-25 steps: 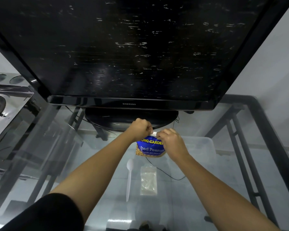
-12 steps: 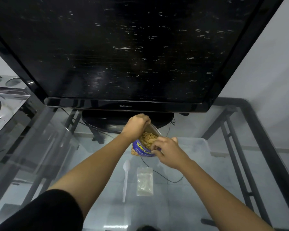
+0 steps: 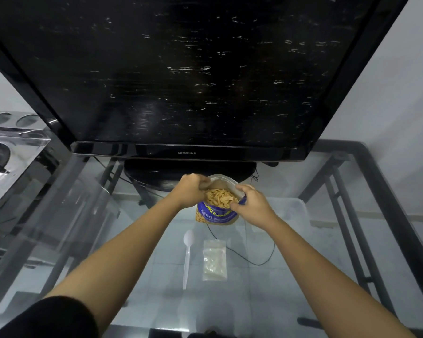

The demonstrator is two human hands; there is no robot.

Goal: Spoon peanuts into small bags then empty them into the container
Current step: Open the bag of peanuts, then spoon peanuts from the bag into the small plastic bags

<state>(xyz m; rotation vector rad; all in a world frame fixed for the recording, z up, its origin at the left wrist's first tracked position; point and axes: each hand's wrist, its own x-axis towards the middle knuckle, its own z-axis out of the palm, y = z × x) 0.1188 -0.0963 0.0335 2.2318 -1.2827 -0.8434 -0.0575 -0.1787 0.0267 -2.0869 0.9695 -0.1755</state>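
Blue peanut bag (image 3: 214, 214) pinched open betw. left hand (image 3: 191, 189) & right hand (image 3: 250, 203) fingers, lower label partly hidden.

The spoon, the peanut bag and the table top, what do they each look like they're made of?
Spoon: probably plastic, white, matte and thin, moulded in one piece.
Peanut bag: printed blue film outside, with a silvery, likely foil lining showing at its open mouth.
Table top: clear glass, since the floor tiles and a black cable show through it, on a dark frame that looks like metal.
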